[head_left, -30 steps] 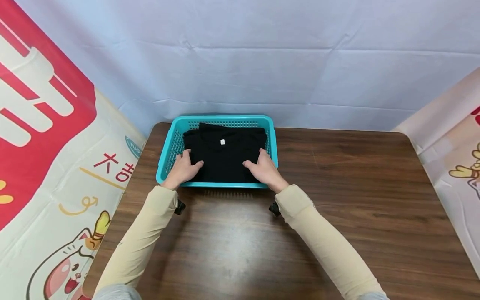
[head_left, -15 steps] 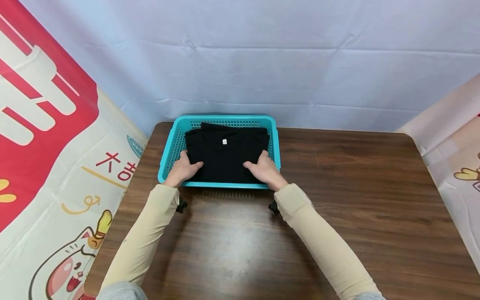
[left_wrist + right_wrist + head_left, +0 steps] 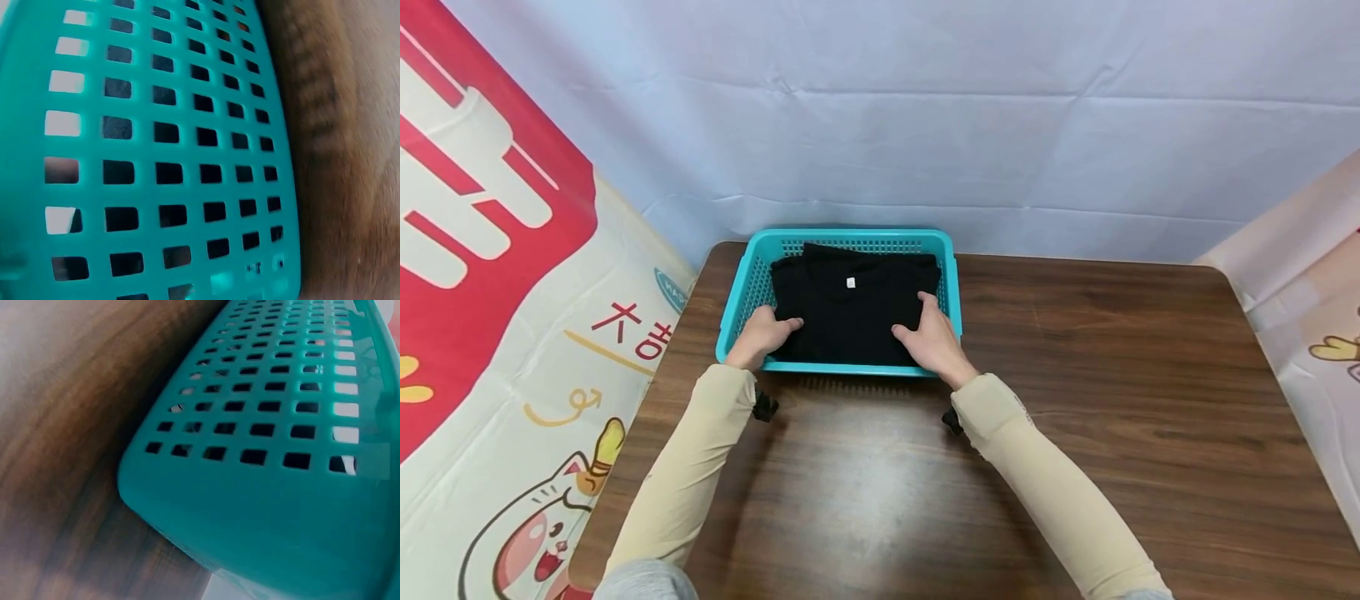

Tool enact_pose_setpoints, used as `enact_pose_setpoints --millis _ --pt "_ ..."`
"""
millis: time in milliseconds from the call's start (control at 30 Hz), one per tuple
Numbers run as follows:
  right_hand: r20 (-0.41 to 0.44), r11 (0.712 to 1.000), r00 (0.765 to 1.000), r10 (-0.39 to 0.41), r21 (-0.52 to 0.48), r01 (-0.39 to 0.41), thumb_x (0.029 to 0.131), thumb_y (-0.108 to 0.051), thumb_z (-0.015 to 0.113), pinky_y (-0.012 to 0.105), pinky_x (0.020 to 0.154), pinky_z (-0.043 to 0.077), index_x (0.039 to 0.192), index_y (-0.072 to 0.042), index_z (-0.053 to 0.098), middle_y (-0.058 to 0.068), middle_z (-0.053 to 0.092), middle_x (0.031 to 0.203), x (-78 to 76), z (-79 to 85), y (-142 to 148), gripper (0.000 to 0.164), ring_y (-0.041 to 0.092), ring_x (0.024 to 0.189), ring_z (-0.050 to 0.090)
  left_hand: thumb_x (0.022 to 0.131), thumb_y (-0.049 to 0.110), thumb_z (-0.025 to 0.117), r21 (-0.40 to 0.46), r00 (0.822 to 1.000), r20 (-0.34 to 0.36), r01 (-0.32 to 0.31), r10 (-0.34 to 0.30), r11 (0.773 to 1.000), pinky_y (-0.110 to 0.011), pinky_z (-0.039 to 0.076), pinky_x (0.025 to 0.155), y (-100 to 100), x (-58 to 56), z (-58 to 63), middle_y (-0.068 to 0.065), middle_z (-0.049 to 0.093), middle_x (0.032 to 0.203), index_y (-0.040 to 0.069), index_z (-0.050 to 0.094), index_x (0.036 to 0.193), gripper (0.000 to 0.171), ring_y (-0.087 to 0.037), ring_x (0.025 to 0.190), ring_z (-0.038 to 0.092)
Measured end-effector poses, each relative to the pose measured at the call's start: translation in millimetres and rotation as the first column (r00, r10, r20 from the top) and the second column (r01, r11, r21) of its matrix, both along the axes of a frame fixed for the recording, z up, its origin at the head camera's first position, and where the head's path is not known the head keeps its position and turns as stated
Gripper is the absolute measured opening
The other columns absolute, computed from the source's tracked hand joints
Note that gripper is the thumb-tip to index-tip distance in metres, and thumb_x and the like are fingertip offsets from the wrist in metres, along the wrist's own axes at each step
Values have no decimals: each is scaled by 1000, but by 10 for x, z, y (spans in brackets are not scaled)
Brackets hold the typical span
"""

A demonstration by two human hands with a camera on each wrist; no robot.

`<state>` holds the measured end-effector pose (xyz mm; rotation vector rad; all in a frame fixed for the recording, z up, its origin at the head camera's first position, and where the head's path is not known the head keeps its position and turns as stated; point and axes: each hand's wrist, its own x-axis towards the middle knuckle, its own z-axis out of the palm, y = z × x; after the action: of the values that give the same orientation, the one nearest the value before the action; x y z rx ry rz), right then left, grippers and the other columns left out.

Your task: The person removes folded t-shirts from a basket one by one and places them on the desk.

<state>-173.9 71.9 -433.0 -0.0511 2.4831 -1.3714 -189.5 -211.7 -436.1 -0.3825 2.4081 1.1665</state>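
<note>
A folded black T-shirt (image 3: 850, 321) with a small white label near its neckline lies in a turquoise plastic basket (image 3: 850, 369). At its left edge, my left hand (image 3: 762, 333) holds it with the thumb on top; the other fingers go down beside the fold and are mostly hidden. My right hand (image 3: 935, 340) rests on the right part of the shirt, thumb and forefinger spread apart on the cloth. Both wrists pass over the basket's front rim. Only the perforated basket wall (image 3: 165, 150) fills the left wrist view; the right wrist view shows a basket corner (image 3: 262, 506).
The basket stands at the back left of a brown wooden table (image 3: 1112, 400), close to a pale cloth backdrop (image 3: 925, 125). A printed banner (image 3: 512, 350) hangs along the left side. Another printed cloth (image 3: 1315, 333) is at the right.
My left hand's fingers have slid down at the shirt's left edge, the thumb drawing slightly outward. My right forefinger has come from the shirt's edge onto its top. The shirt stays in the basket.
</note>
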Motion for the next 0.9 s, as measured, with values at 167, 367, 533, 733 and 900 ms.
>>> enact_pose_setpoints --millis 167,367,533,733,900 --pt "-99 1000 995 21 -20 -23 94 -24 59 51 100 43 151 -10 25 20 37 149 28 -14 4 68 35 129 45 98 30 54 170 995 31 -97 93 981 -46 32 113 -53 -37 -14 -20 20 158 -2 34 143 59 -33 141 29" --pt "-133 997 989 72 -6 -74 94 -26 60 51 104 41 151 -11 25 18 36 149 38 -16 8 69 35 131 44 98 26 52 297 990 88 -131 110 946 -45 29 115 -114 -62 -43 -18 12 160 -2 28 147 62 -31 144 22" --pt "-34 994 999 20 -103 -24 95 -26 59 51 105 41 155 -10 9 21 25 154 10 -5 36 80 38 132 43 98 24 48 354 983 125 -172 136 919 -43 35 111 -143 -70 -54 -16 19 159 4 17 154 66 -32 139 32" --pt "128 971 991 -26 -234 55 94 -27 60 50 112 34 155 -14 -9 19 13 160 -32 -1 60 93 34 142 32 96 22 46 414 978 145 -200 153 888 -33 43 87 -191 -72 -83 -15 40 140 5 38 137 45 -26 108 49" --pt "158 945 987 -29 -316 78 93 -17 59 52 113 30 155 -19 -9 19 14 159 -63 10 98 93 31 147 20 94 23 48 488 973 174 -220 153 844 -28 45 73 -227 -84 -107 -10 50 117 9 46 117 27 -19 89 53"
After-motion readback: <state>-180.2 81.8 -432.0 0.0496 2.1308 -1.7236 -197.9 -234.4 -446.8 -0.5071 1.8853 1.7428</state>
